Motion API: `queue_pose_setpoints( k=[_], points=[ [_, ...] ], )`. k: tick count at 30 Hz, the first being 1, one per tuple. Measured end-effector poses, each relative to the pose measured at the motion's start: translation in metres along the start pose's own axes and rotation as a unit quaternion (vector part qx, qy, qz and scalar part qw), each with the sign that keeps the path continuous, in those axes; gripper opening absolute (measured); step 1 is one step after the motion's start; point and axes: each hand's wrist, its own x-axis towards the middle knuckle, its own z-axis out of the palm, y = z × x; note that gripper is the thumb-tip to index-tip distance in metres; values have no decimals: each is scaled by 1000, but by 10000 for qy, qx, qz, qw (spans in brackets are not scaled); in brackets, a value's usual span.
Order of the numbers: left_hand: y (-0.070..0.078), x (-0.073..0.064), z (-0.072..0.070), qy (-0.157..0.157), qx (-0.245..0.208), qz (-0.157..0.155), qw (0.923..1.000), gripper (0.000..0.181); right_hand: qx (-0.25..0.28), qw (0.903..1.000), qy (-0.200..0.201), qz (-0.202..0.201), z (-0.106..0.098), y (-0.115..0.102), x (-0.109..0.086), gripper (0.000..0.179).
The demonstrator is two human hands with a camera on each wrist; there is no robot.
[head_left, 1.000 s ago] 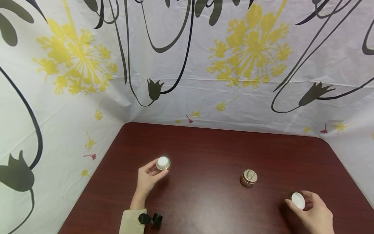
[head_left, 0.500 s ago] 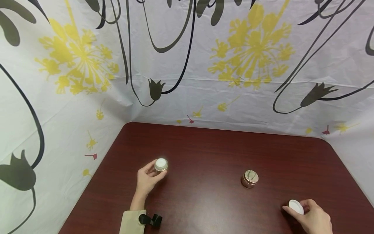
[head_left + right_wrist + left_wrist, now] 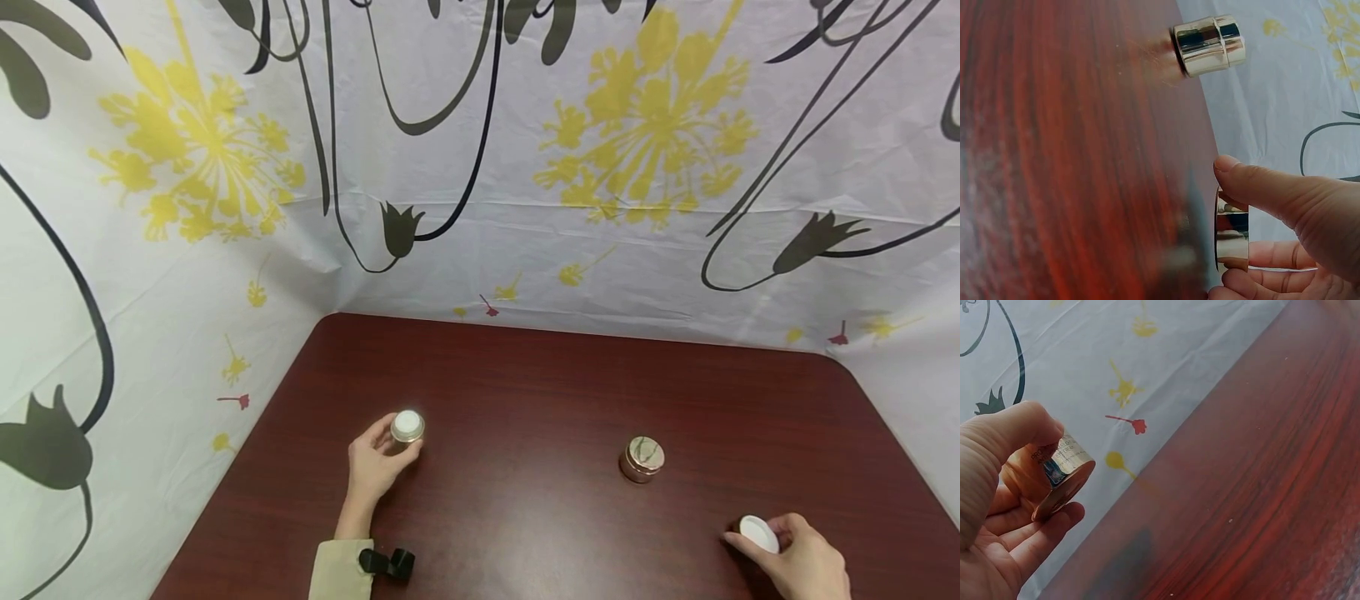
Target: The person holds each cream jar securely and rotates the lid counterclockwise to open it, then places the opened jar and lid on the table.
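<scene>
In the head view, my left hand [image 3: 375, 462] holds a small gold cosmetic jar [image 3: 407, 432] between thumb and fingers, above the table's left half. Its white top faces up. The left wrist view shows printing on the jar's side [image 3: 1072, 456] and its base tilted towards the camera. At the right, my right hand [image 3: 808, 554] pinches a gold jar lid [image 3: 1233, 240] by its edge, its white inner side [image 3: 759, 534] turned up. The lid is low over the table; whether it touches the wood I cannot tell. A second gold jar [image 3: 641, 459], with its lid on, stands between the hands, nearer the right one.
The dark red wooden table [image 3: 517, 375] has rounded far corners. A white cloth [image 3: 465, 167] with yellow and grey plant prints hangs behind it and along its left side. A black strap mount [image 3: 387, 565] sits on my left sleeve [image 3: 341, 569].
My left hand has drifted slightly left and nearer me with the jar. The right hand has come down and a little nearer me with the lid, which has tilted. The second jar stays put.
</scene>
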Motion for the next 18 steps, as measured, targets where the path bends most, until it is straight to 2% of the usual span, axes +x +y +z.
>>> queue_pose_setpoints(
  k=[4, 11, 18],
  points=[
    [20, -2, -3, -4, -76, -34, 10000, 47, -84, 9999, -118, -17, 0, 1, 2, 59],
    [24, -2, -5, 17, -135, -143, 9998, 47, -201, 9993, -330, -12, 0, -1, 2, 60],
    [25, -2, -5, 51, -244, -50, 9997, 48, -162, 9996, -234, -80, 1, -1, 1, 61]
  ],
)
